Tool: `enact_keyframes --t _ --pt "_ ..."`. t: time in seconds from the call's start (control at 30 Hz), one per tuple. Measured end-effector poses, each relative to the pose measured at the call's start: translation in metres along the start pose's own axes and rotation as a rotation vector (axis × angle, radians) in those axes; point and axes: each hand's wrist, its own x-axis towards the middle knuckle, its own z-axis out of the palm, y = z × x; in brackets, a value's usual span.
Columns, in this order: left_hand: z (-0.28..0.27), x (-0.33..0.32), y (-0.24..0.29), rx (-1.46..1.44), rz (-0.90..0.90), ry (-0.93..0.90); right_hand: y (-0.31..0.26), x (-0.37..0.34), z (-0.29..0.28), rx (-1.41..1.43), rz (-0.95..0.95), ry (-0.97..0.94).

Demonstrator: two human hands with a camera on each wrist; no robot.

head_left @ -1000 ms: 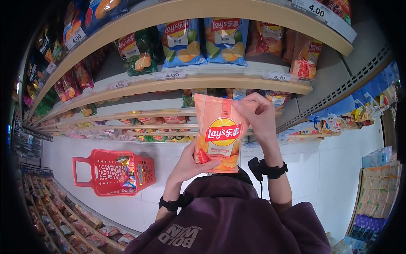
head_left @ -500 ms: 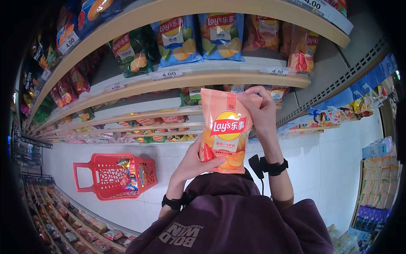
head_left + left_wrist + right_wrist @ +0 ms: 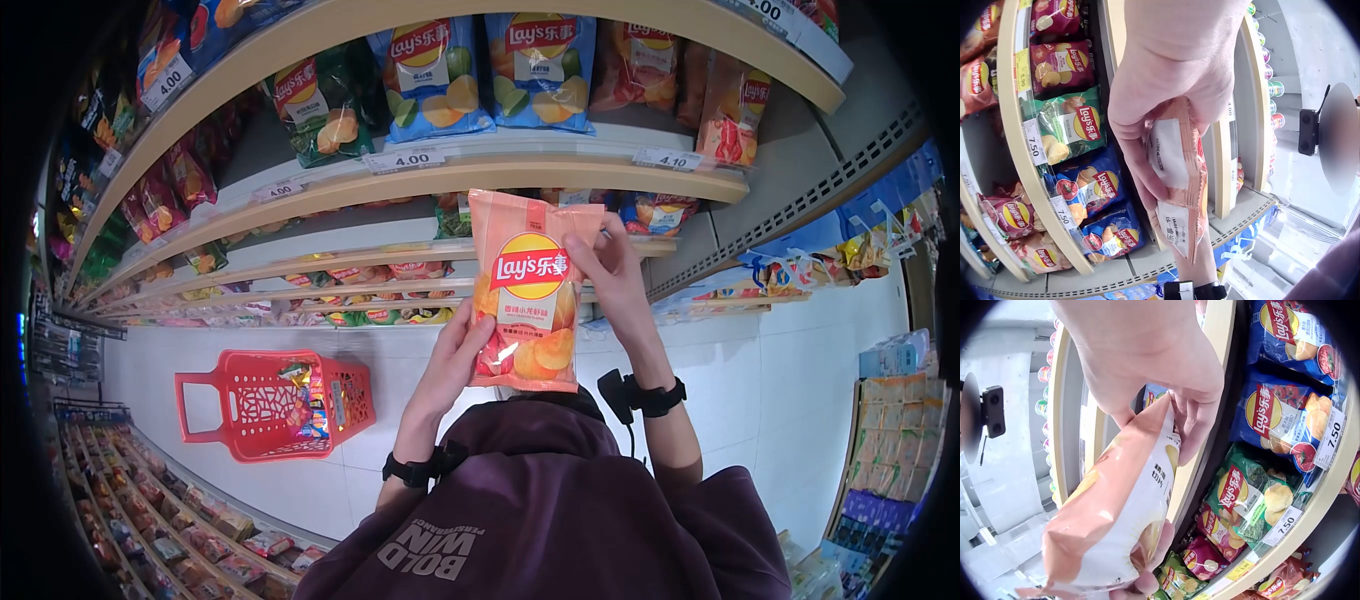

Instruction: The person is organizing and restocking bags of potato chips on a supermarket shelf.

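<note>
Both hands hold up an orange-pink Lay's potato chip bag (image 3: 530,300), upright with its printed front facing the head camera. My left hand (image 3: 452,358) grips its left edge, thumb lying on the front and the other fingers behind. High on the opposite edge, my right hand (image 3: 618,280) pinches the bag near its top corner. In the left wrist view the fingers of that left hand (image 3: 1175,81) wrap the white-panelled back of the bag (image 3: 1172,156). The right wrist view has the right hand (image 3: 1154,369) at one end of the bag (image 3: 1104,512), left fingertips at the other.
Ahead stand curved shelves (image 3: 560,185) with rows of chip bags and price tags, including blue Lay's bags (image 3: 430,80) and a green one (image 3: 315,110). On the floor to the left sits a red shopping basket (image 3: 235,385) with several snack packets inside. Hanging goods line the right side.
The chip bag has risen slightly in the head view. My left thumb has slid from the bag's lower front up toward its left edge. The right hand keeps its pinch on the upper right.
</note>
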Motion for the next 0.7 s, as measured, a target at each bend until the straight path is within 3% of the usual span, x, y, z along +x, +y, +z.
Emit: enact_keyframes --t 0.27,0.37,0.47,0.5,0.63,0.7 --pt "-0.003 0.003 0.001 -0.026 0.023 0.051 0.009 0.0 0.0 -0.178 -0.139 0.057" --pt "-0.001 0.002 0.003 0.024 0.072 0.144 0.004 -0.011 0.0 -0.459 -0.232 0.078" --pt "-0.002 0.0 0.004 0.152 0.128 0.225 0.004 -0.021 0.002 -0.574 -0.237 -0.238" --pt "-0.004 -0.002 0.004 0.205 0.144 0.243 0.001 -0.027 0.011 -0.528 -0.167 -0.291" --pt "-0.008 -0.003 0.006 0.339 0.282 0.092 0.026 -0.042 0.027 -0.356 -0.215 -0.243" --pt "-0.002 -0.003 0.013 0.391 0.362 0.032 0.011 -0.044 0.034 -0.119 0.006 -0.308"
